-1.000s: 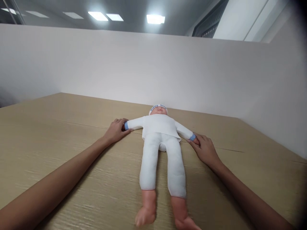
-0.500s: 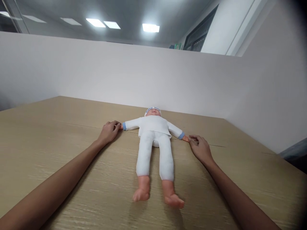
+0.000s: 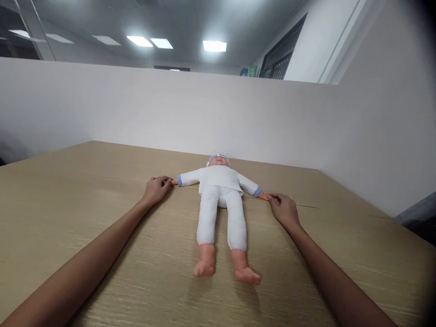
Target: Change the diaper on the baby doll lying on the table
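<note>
Since prev frame doll [image 3: 221,202] barely shifted, flat on back mid wood surface [image 3: 68,218]; left hand [image 3: 156,189] & right hand [image 3: 283,209] loosely curled, fingertips at its wrists; prob. light, soft-bodied—grip torso.

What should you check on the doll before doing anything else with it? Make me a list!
1. Doll lies flat on its back on the table: ok.
2. Left hand reaches the doll's hand: ok, fingertips at it.
3. Right hand reaches the doll's other hand: ok, fingertips at it.
4. Doll's arms spread out straight: ok.
5. Firm hold on the doll's hands: cannot tell.
6. Cap on its head: ok.
</note>
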A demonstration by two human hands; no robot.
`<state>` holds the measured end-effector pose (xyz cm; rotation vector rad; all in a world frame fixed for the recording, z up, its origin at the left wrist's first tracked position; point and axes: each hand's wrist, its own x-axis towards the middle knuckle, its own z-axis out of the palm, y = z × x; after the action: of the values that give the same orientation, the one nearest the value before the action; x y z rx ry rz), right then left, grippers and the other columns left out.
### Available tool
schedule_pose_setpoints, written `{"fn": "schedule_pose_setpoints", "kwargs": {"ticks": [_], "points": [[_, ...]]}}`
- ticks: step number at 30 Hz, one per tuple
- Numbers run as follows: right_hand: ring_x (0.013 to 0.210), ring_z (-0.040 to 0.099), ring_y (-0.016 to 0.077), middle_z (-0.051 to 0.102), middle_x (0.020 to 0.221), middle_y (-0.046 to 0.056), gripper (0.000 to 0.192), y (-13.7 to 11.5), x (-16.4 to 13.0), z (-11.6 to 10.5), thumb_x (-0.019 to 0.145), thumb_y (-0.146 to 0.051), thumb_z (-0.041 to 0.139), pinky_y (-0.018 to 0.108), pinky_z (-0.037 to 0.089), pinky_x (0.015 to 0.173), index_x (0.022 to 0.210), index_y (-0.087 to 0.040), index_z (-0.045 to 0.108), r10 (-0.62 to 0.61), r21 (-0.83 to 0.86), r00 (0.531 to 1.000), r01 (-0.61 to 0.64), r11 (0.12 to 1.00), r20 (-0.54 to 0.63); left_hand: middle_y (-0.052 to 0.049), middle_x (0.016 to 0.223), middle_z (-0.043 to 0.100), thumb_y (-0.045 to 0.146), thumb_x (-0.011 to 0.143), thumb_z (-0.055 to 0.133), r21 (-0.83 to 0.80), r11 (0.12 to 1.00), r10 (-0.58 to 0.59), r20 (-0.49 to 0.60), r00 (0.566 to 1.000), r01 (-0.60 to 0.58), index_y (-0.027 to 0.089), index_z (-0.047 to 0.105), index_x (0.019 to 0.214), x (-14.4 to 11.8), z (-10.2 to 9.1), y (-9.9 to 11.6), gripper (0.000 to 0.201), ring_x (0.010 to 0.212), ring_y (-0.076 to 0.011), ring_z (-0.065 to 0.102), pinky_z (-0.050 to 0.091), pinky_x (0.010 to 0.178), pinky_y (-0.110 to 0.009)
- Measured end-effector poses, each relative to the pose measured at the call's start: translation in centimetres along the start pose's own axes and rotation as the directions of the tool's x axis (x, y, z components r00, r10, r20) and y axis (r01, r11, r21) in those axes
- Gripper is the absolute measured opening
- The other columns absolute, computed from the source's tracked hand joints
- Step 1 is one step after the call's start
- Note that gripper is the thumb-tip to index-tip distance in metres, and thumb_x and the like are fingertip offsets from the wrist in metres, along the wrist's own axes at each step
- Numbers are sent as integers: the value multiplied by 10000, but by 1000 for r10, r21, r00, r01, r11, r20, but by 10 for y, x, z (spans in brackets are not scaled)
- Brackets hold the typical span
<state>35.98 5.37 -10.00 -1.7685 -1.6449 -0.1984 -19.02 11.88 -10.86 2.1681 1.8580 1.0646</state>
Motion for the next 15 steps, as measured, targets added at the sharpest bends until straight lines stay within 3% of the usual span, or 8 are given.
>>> {"fn": "schedule_pose_setpoints", "kwargs": {"ticks": [9, 15], "points": [[1058, 735, 339, 832, 1110, 159, 381, 5, 2, 4, 992, -446, 549, 497, 540, 996, 1053, -181, 816, -12, -16, 1000, 12, 1000, -3, -100, 1116, 833, 570, 1038, 428, 22, 998, 60, 18, 998, -61, 250, 814, 1131, 2, 1, -6, 511, 1010, -332, 677, 491, 993, -479], [1066, 713, 342, 816, 1113, 171, 391, 5, 1, 7, 995, -444, 526, 509, 523, 1007, 1057, -172, 799, -4, -41, 1000, 4, 999, -14, -109, 1173, 815, 610, 962, 588, 62, 990, 121, 36, 992, -123, 249, 784, 1176, -1, -2, -5, 463, 1094, -361, 653, 487, 965, -465]]}}
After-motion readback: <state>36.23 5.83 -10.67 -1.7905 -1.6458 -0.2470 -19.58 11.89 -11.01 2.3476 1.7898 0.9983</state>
